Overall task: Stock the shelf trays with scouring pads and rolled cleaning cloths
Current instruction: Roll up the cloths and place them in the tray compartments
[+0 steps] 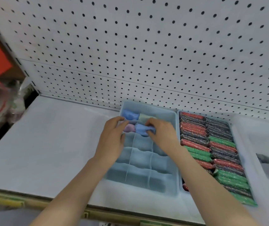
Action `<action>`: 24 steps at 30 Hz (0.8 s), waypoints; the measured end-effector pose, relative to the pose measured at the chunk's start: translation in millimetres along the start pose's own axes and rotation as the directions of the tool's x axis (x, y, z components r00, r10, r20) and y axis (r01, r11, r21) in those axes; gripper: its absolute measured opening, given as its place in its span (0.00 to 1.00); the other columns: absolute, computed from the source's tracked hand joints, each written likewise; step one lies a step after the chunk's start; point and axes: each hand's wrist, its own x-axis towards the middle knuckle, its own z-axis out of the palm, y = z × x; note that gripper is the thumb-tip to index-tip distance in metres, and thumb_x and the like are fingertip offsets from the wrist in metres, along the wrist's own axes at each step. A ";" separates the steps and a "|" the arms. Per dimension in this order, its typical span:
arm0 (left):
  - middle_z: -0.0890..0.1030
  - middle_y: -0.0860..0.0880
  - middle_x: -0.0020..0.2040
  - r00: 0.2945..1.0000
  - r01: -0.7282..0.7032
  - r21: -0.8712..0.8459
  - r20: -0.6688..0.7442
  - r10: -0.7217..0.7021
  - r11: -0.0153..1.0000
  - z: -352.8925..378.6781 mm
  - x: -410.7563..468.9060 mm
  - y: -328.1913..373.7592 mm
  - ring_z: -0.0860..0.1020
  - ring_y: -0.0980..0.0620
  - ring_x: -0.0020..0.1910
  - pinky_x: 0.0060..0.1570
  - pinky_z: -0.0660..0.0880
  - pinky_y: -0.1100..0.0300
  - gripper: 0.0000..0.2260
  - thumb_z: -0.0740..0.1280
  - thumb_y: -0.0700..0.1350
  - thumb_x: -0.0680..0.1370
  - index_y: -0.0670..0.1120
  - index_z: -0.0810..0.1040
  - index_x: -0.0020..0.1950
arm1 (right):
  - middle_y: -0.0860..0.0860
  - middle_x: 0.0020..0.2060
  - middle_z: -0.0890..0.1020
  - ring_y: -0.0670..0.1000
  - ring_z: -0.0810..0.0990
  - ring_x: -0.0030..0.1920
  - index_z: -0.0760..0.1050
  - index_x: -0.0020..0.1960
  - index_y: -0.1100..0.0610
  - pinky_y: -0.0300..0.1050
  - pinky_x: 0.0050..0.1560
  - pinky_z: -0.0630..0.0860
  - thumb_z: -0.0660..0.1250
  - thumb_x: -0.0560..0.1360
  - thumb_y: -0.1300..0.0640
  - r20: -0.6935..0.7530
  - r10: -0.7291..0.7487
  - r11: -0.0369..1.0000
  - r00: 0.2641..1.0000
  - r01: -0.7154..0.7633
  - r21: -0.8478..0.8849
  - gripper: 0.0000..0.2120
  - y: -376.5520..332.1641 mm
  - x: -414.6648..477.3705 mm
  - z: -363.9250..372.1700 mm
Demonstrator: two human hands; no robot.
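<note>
Far right, a pale bin [267, 141] is cut off by the frame and too blurred for its contents to be read. The clutter left of the shelf [49, 144] is just as smeared. In the divided tray [141, 159], a blue cloth [141, 130] is pinched between the right hand's [161, 130] thumb and curled fingers at the middle slot of the second row, with its right end hidden under the fingers. The left hand [112, 141] is bent over the tray's left wall beside a purple cloth [129, 128]; whether anything is actually gripped can't be told. Two more cloths are tucked in the back row against the pegboard [146, 46]. The lower three rows are left open. Touching on the right, the pad tray [241, 149] is packed with scouring pads [195, 128], partly covered by the right forearm. Lots of bare shelf is left to the left.
</note>
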 end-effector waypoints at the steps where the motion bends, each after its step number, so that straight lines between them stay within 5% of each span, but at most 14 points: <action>1: 0.74 0.46 0.66 1.000 0.002 0.001 0.003 -0.002 1.000 -0.1 0.1 -0.4 0.68 0.50 0.64 0.60 0.65 0.62 0.27 0.69 0.29 0.69 0.46 0.77 0.66 | 0.54 0.46 0.84 0.59 0.81 0.49 0.78 0.53 0.50 0.50 0.46 0.77 0.68 0.73 0.58 0.019 0.003 1.000 1.000 -0.003 -0.030 0.10 -0.3 1.3 2.4; 6: 0.73 0.46 0.67 0.999 0.027 0.006 0.026 -0.027 1.000 -0.8 0.4 0.3 0.69 0.47 0.65 0.62 0.64 0.63 0.24 0.69 0.31 0.71 0.45 0.77 0.66 | 0.54 0.46 0.83 0.58 0.80 0.50 0.80 0.53 0.49 0.44 0.40 0.66 0.68 0.73 0.47 0.062 -0.046 0.959 0.997 0.062 -0.275 0.11 -5.4 11.0 1.3; 10: 0.74 0.45 0.66 1.000 0.008 0.029 0.026 -0.009 1.000 -1.1 -0.1 0.2 0.70 0.46 0.64 0.62 0.65 0.61 0.23 0.69 0.31 0.70 0.44 0.77 0.65 | 0.55 0.47 0.83 0.58 0.81 0.50 0.80 0.51 0.52 0.44 0.41 0.67 0.65 0.76 0.53 0.128 -0.004 0.931 0.992 0.051 -0.362 0.08 -12.6 17.2 9.8; 17: 0.75 0.43 0.64 0.999 -0.007 0.104 0.055 0.001 0.995 -7.1 0.0 2.8 0.71 0.41 0.63 0.61 0.71 0.51 0.21 0.71 0.33 0.70 0.44 0.78 0.63 | 0.54 0.50 0.84 0.58 0.80 0.52 0.79 0.56 0.51 0.46 0.47 0.75 0.64 0.77 0.51 0.142 -0.045 0.985 0.989 0.068 -0.159 0.11 -5.7 -7.6 -19.8; 20: 0.76 0.42 0.62 0.999 -0.001 0.161 0.054 -0.008 0.987 -3.0 3.1 21.5 0.73 0.39 0.61 0.61 0.71 0.47 0.17 0.71 0.36 0.72 0.44 0.80 0.61 | 0.52 0.54 0.84 0.56 0.81 0.53 0.79 0.60 0.51 0.51 0.54 0.77 0.67 0.76 0.51 0.044 -0.014 1.000 0.999 0.014 -0.008 0.13 20.1 -46.7 -62.9; 24: 0.78 0.40 0.59 0.992 -0.077 0.086 0.103 0.068 0.993 29.4 5.4 75.8 0.76 0.36 0.57 0.57 0.73 0.44 0.16 0.73 0.35 0.70 0.41 0.82 0.58 | 0.44 0.53 0.84 0.45 0.82 0.49 0.80 0.61 0.49 0.42 0.55 0.78 0.68 0.77 0.53 -0.183 0.134 0.983 0.974 -0.107 0.150 0.13 78.8 -116.7 -121.9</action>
